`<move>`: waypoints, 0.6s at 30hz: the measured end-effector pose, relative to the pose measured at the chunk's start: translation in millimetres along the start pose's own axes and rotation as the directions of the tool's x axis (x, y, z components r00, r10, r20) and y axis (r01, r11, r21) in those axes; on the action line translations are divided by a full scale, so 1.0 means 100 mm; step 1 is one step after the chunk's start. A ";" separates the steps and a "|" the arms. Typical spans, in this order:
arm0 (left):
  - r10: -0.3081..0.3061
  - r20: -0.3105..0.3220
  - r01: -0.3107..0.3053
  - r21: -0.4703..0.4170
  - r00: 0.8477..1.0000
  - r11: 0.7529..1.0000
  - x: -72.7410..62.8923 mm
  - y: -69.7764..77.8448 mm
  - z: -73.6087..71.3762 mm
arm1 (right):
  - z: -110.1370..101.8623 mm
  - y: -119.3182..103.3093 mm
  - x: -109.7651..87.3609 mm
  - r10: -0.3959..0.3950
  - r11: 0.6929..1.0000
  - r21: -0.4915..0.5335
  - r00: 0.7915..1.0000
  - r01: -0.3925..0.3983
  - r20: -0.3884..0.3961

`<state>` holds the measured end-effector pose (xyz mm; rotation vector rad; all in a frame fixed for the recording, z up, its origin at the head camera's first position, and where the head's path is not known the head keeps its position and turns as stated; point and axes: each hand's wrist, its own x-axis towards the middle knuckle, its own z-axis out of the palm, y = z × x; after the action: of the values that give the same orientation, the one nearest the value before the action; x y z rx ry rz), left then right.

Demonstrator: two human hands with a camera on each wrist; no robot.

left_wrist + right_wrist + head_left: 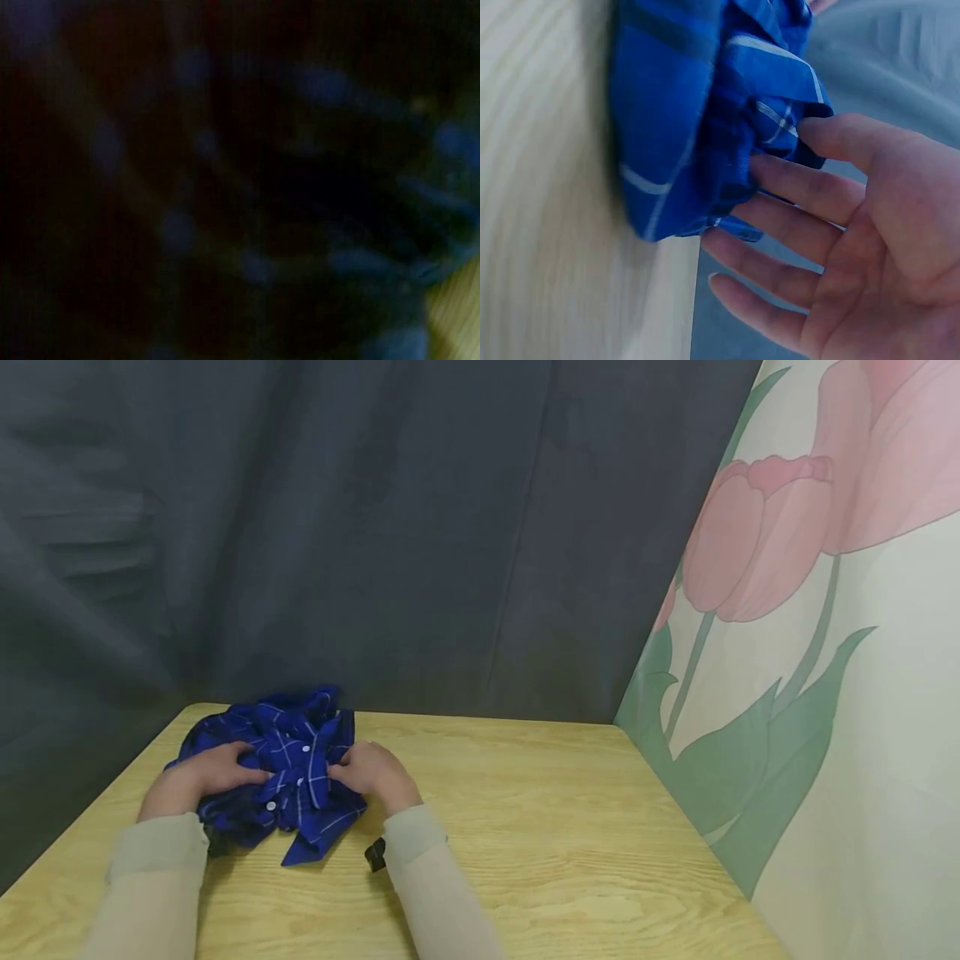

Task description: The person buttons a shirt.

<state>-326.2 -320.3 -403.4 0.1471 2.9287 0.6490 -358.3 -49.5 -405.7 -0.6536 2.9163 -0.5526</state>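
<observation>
A blue checked shirt [281,756] with thin white lines and white buttons lies crumpled at the far left of the table. My left hand [206,774] rests on its left part, thumb and forefinger apart with cloth between them; the other fingers are hidden. Dark, blurred shirt cloth [180,232] fills most of the left wrist view. At the shirt's right edge is my right hand [375,772]. The right wrist view shows that hand [855,217] pinching a fold of the shirt [667,127] between thumb and forefinger, the remaining fingers loosely extended.
The pale wooden table [540,827] reaches back to a dark grey curtain [420,543]. At the right stands a wall [877,710] with painted pink tulips. A small black object [376,855] shows beside the right sleeve [431,868].
</observation>
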 end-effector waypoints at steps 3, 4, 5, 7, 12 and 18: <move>0.021 0.007 -0.021 -0.001 1.000 1.000 0.02 0.10 0.05 | -0.05 0.11 0.00 0.027 0.999 0.043 0.999 -0.027 -0.016; 0.029 0.009 -0.029 -0.001 1.000 1.000 0.02 0.14 0.06 | -0.07 0.15 -0.01 0.041 0.997 0.061 0.999 -0.040 -0.023; 0.037 0.011 -0.037 0.000 0.999 0.999 0.03 0.17 0.08 | -0.09 0.19 -0.02 0.054 0.995 0.080 0.998 -0.052 -0.029; 0.054 0.016 -0.054 0.003 0.998 0.999 0.03 0.23 0.10 | -0.12 0.27 -0.03 0.075 0.991 0.109 0.997 -0.072 -0.027; 0.095 0.011 -0.094 -0.005 0.995 0.996 0.08 0.40 0.16 | -0.27 0.47 -0.05 0.100 0.982 0.162 0.995 -0.099 -0.002; 0.127 0.012 -0.127 -0.025 0.992 0.992 0.20 0.61 0.20 | -0.52 0.69 -0.10 0.084 0.966 0.244 0.996 -0.084 0.010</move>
<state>-338.4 -254.6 -397.4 0.3360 2.9153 0.6987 -385.2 29.6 -383.0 -0.4953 2.7948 -0.8830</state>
